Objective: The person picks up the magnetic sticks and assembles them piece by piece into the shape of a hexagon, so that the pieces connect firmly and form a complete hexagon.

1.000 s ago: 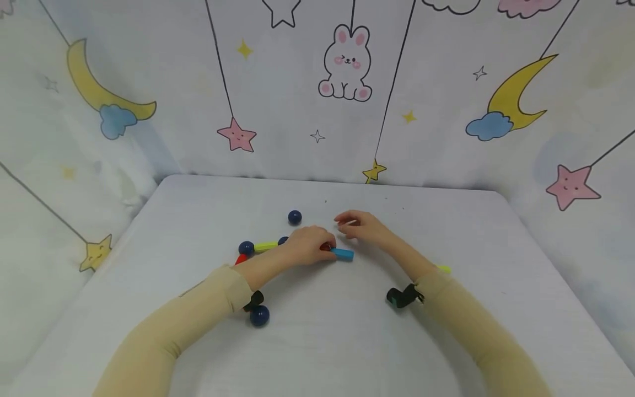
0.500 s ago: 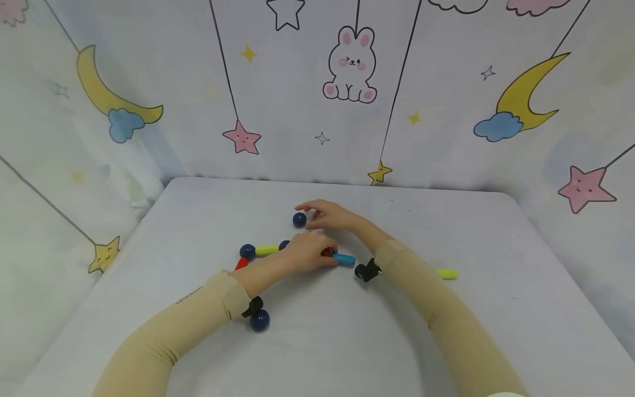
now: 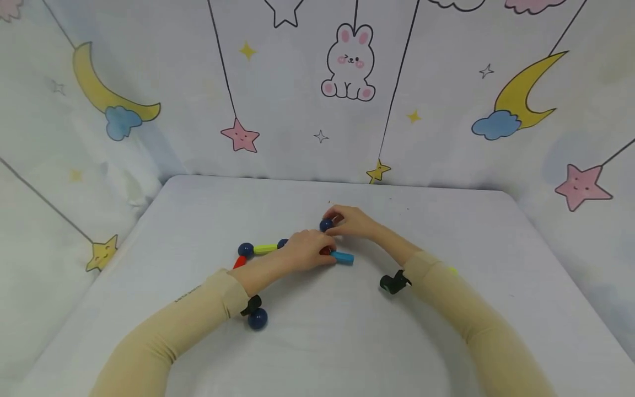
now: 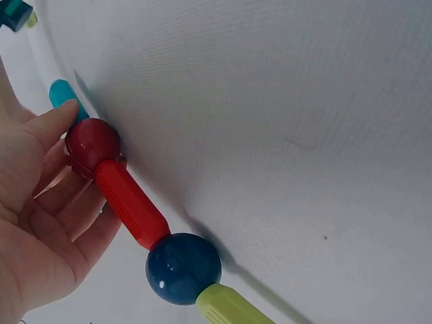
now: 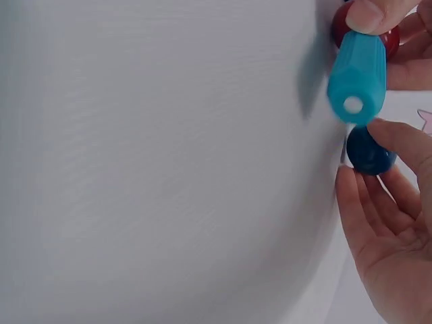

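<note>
My left hand grips a red ball, with the thumb over it. A light-blue rod sticks out from this ball, its round end facing the right wrist camera. On the ball's other side a red rod leads to a navy ball and then a yellow-green rod. Just beyond the left hand, my right hand pinches a loose navy ball between thumb and fingers. In the right wrist view that ball appears right below the end of the light-blue rod.
The chain continues left to another navy ball and a second red rod, partly hidden by the left forearm. A navy ball lies nearer the front. Behind the right sleeve peeks a yellow-green rod. A patterned cloth hangs behind the white table.
My right hand reached left to the loose navy ball, took hold of it and brought it right, close to my left hand. The left hand has kept its grip on the red ball.
</note>
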Tool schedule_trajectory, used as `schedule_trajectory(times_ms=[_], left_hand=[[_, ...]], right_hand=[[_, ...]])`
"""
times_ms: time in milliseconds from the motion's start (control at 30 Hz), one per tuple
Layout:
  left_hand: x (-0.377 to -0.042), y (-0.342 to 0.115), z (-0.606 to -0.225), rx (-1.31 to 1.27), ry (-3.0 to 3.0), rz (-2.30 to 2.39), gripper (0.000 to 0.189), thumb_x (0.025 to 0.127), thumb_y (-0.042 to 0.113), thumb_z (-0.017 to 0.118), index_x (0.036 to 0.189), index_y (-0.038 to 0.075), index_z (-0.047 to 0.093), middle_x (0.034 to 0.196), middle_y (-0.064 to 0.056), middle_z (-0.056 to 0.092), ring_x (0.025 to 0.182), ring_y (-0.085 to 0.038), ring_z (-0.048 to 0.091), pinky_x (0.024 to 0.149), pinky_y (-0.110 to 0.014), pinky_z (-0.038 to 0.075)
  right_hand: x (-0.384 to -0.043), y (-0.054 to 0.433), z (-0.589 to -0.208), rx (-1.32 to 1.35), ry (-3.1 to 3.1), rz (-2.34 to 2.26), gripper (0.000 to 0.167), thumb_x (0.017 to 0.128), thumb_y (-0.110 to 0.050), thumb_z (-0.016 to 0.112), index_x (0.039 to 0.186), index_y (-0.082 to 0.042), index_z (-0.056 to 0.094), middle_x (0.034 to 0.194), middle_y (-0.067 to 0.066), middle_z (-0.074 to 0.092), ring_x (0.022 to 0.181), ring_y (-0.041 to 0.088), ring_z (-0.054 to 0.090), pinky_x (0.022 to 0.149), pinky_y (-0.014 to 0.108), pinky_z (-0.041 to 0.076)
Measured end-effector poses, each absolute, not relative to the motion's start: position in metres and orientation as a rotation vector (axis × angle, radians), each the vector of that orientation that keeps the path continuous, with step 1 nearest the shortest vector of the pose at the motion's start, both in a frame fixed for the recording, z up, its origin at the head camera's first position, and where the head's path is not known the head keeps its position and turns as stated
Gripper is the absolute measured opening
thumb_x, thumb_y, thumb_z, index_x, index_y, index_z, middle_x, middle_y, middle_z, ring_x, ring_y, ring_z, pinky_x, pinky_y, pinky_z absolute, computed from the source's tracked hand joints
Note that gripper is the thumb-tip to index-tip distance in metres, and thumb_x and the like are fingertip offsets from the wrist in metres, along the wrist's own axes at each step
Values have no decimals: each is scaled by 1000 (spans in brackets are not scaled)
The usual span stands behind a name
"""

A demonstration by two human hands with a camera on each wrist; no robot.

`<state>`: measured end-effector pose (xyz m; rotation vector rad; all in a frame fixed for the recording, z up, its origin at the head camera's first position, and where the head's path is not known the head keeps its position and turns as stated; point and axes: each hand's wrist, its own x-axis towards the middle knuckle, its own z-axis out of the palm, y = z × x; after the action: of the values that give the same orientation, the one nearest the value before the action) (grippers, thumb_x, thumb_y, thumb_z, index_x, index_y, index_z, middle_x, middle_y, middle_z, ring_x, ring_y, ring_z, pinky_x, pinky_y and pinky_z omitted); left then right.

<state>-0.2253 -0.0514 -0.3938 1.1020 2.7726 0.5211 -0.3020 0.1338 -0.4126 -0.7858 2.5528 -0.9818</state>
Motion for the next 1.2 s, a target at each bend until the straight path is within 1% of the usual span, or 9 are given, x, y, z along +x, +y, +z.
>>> schedule_trajectory(times_ms=[100, 200, 300, 400, 667, 800, 967, 1067, 1200], left_hand=[[-225, -51, -394, 1077, 2768, 513, 20, 91, 29, 70, 103, 13, 71, 86, 2, 63, 74, -12, 51, 64, -26, 41], [-225, -51, -394, 1062, 2764, 524, 19, 91, 29, 70, 103, 14, 70, 86, 3, 63, 74, -13, 50, 64, -26, 41], [-226, -51, -395, 1051, 2760, 553, 18, 91, 28, 70, 102, 14, 70, 85, 4, 62, 75, -13, 50, 64, -26, 40], [-227, -51, -395, 1039, 2762, 568, 17, 91, 29, 70, 102, 15, 70, 83, 5, 60, 74, -12, 50, 63, -26, 40], [-228, -51, -394, 1029, 2772, 558, 18, 92, 30, 69, 102, 15, 70, 82, 6, 58, 74, -12, 49, 62, -26, 38], [-228, -51, -394, 1037, 2769, 543, 19, 92, 30, 69, 103, 15, 70, 82, 6, 58, 74, -12, 49, 62, -26, 38], [-228, -49, -394, 1028, 2765, 523, 19, 92, 30, 69, 103, 15, 69, 80, 6, 57, 74, -12, 49, 61, -25, 38], [-228, -46, -393, 1022, 2759, 521, 23, 92, 32, 69, 107, 15, 69, 85, 4, 61, 77, -12, 53, 63, -26, 42], [-228, -35, -389, 1048, 2739, 518, 32, 91, 36, 69, 113, 13, 67, 101, 1, 67, 89, -13, 59, 73, -30, 48]], right_hand=[[-288, 157, -414, -707, 2549, -1042, 40, 87, -21, 73, 123, -7, 59, 121, 10, 61, 111, 26, 57, 96, 42, 45], [-271, 179, -414, -638, 2537, -1104, 44, 88, -23, 72, 128, -9, 59, 123, 11, 61, 111, 27, 57, 96, 45, 45], [-254, 196, -415, -571, 2534, -1142, 47, 89, -27, 71, 131, -10, 59, 126, 10, 61, 112, 27, 57, 94, 45, 46], [-240, 207, -417, -501, 2542, -1157, 46, 88, -29, 72, 130, -13, 62, 124, 8, 63, 110, 25, 58, 92, 43, 46], [-214, 207, -419, -444, 2538, -1221, 43, 87, -24, 74, 127, -12, 62, 116, 5, 63, 104, 23, 57, 94, 43, 44], [-209, 203, -420, -445, 2538, -1243, 43, 88, -23, 74, 127, -13, 62, 114, 4, 64, 103, 21, 58, 93, 42, 45], [-206, 202, -422, -450, 2525, -1268, 43, 88, -22, 73, 128, -12, 61, 114, 4, 64, 105, 21, 58, 94, 43, 45], [-205, 203, -422, -447, 2522, -1272, 44, 88, -21, 73, 129, -11, 61, 115, 4, 64, 106, 21, 58, 95, 43, 45], [-204, 205, -422, -439, 2516, -1271, 45, 87, -21, 74, 129, -11, 60, 116, 5, 64, 106, 22, 58, 94, 43, 45]])
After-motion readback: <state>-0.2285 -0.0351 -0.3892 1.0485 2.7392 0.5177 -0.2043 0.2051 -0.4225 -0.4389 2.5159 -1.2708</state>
